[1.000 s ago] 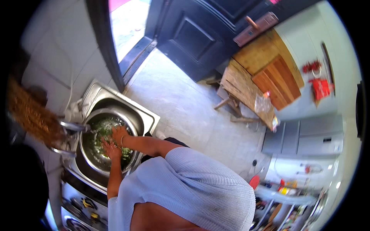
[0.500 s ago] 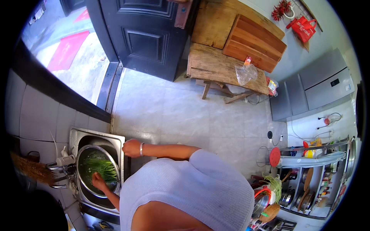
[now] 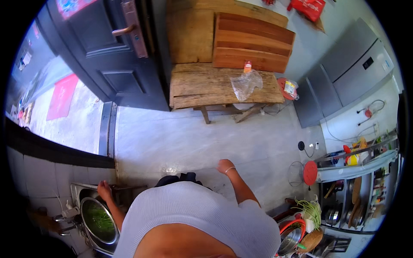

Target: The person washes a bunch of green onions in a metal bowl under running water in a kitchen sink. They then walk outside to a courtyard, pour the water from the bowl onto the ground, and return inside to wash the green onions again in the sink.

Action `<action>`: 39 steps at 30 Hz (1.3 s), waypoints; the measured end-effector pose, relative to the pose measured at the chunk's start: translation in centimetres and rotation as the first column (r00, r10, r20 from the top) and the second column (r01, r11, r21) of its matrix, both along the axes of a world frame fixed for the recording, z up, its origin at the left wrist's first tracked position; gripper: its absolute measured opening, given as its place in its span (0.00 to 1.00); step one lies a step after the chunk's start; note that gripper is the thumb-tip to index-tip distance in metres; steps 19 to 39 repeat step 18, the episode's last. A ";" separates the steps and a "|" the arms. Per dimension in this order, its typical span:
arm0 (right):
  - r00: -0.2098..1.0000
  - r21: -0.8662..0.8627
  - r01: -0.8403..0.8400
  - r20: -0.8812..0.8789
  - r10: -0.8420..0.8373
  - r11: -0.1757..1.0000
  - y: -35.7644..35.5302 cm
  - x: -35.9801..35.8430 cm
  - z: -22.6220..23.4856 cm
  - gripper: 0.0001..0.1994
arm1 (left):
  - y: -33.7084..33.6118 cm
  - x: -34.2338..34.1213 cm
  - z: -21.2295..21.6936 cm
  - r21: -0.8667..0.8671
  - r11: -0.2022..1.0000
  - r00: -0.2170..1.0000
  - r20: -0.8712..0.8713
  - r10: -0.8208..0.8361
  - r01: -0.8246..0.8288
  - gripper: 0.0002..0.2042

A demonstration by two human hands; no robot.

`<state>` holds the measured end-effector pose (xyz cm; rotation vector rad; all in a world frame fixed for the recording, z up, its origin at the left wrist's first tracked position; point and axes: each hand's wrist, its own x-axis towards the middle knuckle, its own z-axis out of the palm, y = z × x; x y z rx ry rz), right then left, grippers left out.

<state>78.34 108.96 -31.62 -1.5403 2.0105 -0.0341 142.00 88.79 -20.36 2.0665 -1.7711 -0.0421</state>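
Note:
My left hand is raised over the rim of the sink, fingers curled in, with nothing seen in it. Below and beside it a round metal basin sits in the sink. Long thin green leafy vegetables lie in the basin, apparently in water. Away from the sink, my right hand hangs over the floor in a loose fist, a silver bracelet at its wrist. No object shows in that hand either.
A wooden bench bears a clear plastic bag; a large wooden board leans behind it. The dark door stands open at left. A grey refrigerator and a kitchen shelf are on the right.
My left hand has come up out of the basin, off the greens. My right hand has swung from the sink edge to the right. The view has turned toward the bench.

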 end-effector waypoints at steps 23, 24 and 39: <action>-0.634 0.568 0.613 -0.060 -0.771 -0.549 27.6 10.2 -4.8 0.18 | -17.4 -63.3 -20.7 0.865 -0.107 -0.279 0.040 -0.959 0.491 0.14; -0.634 0.568 0.613 -0.060 -0.771 -0.549 27.6 10.2 -4.8 0.18 | -17.4 -63.3 -20.7 0.865 -0.107 -0.279 0.040 -0.959 0.491 0.14; -0.634 0.568 0.613 -0.060 -0.771 -0.549 27.6 10.2 -4.8 0.18 | -17.4 -63.3 -20.7 0.865 -0.107 -0.279 0.040 -0.959 0.491 0.14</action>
